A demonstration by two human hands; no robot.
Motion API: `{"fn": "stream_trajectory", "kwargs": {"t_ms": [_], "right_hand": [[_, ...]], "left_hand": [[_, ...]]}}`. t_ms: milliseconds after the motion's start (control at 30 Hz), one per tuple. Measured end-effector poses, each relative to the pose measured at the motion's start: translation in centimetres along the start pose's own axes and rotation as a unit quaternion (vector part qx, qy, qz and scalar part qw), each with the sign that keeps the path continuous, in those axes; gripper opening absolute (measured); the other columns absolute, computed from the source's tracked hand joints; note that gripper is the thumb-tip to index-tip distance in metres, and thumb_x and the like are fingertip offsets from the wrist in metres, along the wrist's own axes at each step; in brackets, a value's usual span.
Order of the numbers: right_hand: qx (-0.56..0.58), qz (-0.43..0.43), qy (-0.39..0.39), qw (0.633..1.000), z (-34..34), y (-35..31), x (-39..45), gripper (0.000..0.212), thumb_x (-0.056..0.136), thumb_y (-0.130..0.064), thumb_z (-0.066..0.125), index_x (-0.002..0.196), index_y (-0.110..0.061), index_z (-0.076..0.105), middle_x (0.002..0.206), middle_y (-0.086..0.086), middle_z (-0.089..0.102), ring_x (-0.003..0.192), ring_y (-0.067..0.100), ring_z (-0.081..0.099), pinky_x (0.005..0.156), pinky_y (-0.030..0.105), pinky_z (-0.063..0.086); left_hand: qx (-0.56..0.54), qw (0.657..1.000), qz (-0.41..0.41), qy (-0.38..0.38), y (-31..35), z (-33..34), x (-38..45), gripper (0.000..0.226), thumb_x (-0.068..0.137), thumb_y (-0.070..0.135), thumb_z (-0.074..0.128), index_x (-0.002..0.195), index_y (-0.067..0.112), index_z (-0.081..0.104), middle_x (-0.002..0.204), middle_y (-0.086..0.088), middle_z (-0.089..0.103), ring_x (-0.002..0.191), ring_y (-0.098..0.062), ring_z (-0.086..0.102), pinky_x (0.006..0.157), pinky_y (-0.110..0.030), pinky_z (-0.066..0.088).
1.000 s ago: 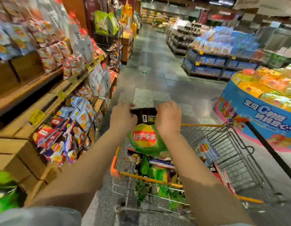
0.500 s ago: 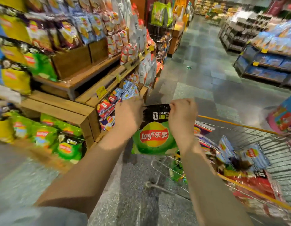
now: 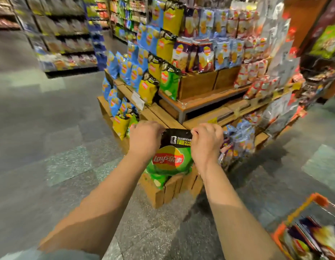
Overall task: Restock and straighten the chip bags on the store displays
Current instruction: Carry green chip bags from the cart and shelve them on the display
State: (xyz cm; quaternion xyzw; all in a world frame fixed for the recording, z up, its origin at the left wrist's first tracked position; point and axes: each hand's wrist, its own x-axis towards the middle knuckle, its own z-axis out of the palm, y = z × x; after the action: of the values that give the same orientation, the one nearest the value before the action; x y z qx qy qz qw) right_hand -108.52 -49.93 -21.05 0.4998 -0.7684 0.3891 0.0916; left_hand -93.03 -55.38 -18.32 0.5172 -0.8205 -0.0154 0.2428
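We hold the green Lay's chip bag by its black top seam, left hand and right hand pinching the corners, before the wooden display; light, air-puffed, apparently crushable, best carried by the seam.

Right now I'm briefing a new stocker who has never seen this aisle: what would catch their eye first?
First, the green chip bag at centre, held up by its black top edge between the left hand and right hand. Behind it rises the tiered wooden display, stacked with blue, yellow and green bags. At lower right, the orange-rimmed cart shows, its contents blurred.
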Motion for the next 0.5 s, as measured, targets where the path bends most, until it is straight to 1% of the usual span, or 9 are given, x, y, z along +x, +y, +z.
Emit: {"fn": "stream_trajectory", "kwargs": {"t_ms": [33, 67, 133, 233, 300, 367, 500], "right_hand": [[-0.006, -0.027, -0.013, 1.0, 1.0, -1.2, 0.6, 0.015, 0.089, -0.018, 0.057, 0.089, -0.011, 0.071, 0.105, 0.006, 0.064, 0.111, 0.028, 0.044, 0.097, 0.039, 0.03], [-0.006, -0.04, -0.026, 0.999, 2.0, -2.5, 1.2, 0.013, 0.089, -0.017, 0.059, 0.09, -0.012, 0.071, 0.105, 0.005, 0.063, 0.111, 0.027, 0.043, 0.096, 0.04, 0.03], [-0.001, -0.058, -0.052, 0.997, 4.3, -5.0, 2.2, 0.016, 0.092, -0.019, 0.055, 0.097, -0.012, 0.07, 0.11, 0.003, 0.061, 0.116, 0.025, 0.04, 0.1, 0.039, 0.028], [-0.017, -0.076, -0.112, 0.991, 8.9, -7.9, 3.5, 0.024, 0.097, -0.024, 0.047, 0.106, -0.014, 0.068, 0.117, 0.0, 0.058, 0.121, 0.022, 0.036, 0.103, 0.036, 0.024], [-0.015, -0.079, -0.126, 0.989, 11.8, -9.8, 4.4, 0.024, 0.098, -0.024, 0.046, 0.105, -0.014, 0.068, 0.117, 0.0, 0.059, 0.12, 0.021, 0.036, 0.103, 0.035, 0.023], [-0.007, -0.065, -0.125, 0.99, 14.5, -11.5, 5.4, 0.024, 0.098, -0.023, 0.047, 0.106, -0.014, 0.067, 0.118, 0.0, 0.059, 0.12, 0.021, 0.036, 0.103, 0.035, 0.022], [0.008, -0.037, -0.113, 0.993, 19.4, -14.0, 7.8, 0.02, 0.096, -0.017, 0.051, 0.102, -0.011, 0.069, 0.113, 0.003, 0.062, 0.12, 0.025, 0.039, 0.105, 0.04, 0.027]], "left_hand": [[0.009, 1.0, -0.019, 0.001, -1.3, -0.4, 0.6, 0.026, 0.097, 0.027, 0.047, 0.112, 0.028, 0.068, 0.115, 0.004, 0.065, 0.112, -0.024, 0.053, 0.088, -0.035, 0.035], [0.018, 0.999, -0.036, 0.003, -2.6, -0.6, 1.1, 0.027, 0.097, 0.027, 0.047, 0.113, 0.028, 0.068, 0.116, 0.005, 0.065, 0.113, -0.024, 0.052, 0.088, -0.035, 0.034], [0.028, 0.997, -0.074, 0.007, -5.7, -0.7, 2.2, 0.026, 0.096, 0.027, 0.048, 0.112, 0.028, 0.069, 0.117, 0.005, 0.065, 0.115, -0.025, 0.051, 0.088, -0.035, 0.034], [0.041, 0.992, -0.117, 0.004, -10.5, -0.3, 4.0, 0.024, 0.095, 0.026, 0.05, 0.105, 0.027, 0.072, 0.111, 0.003, 0.067, 0.112, -0.026, 0.051, 0.087, -0.034, 0.033], [0.047, 0.992, -0.121, 0.0, -13.5, 0.2, 5.4, 0.023, 0.095, 0.028, 0.051, 0.104, 0.027, 0.072, 0.11, 0.002, 0.067, 0.11, -0.026, 0.051, 0.085, -0.034, 0.032], [0.049, 0.992, -0.116, -0.005, -16.4, 0.7, 7.3, 0.024, 0.095, 0.029, 0.05, 0.108, 0.029, 0.071, 0.112, 0.004, 0.067, 0.11, -0.026, 0.049, 0.084, -0.034, 0.032], [0.053, 0.993, -0.096, -0.031, -21.0, 1.7, 12.5, 0.025, 0.096, 0.03, 0.05, 0.109, 0.028, 0.071, 0.113, 0.003, 0.067, 0.112, -0.025, 0.046, 0.082, -0.033, 0.031]]}}
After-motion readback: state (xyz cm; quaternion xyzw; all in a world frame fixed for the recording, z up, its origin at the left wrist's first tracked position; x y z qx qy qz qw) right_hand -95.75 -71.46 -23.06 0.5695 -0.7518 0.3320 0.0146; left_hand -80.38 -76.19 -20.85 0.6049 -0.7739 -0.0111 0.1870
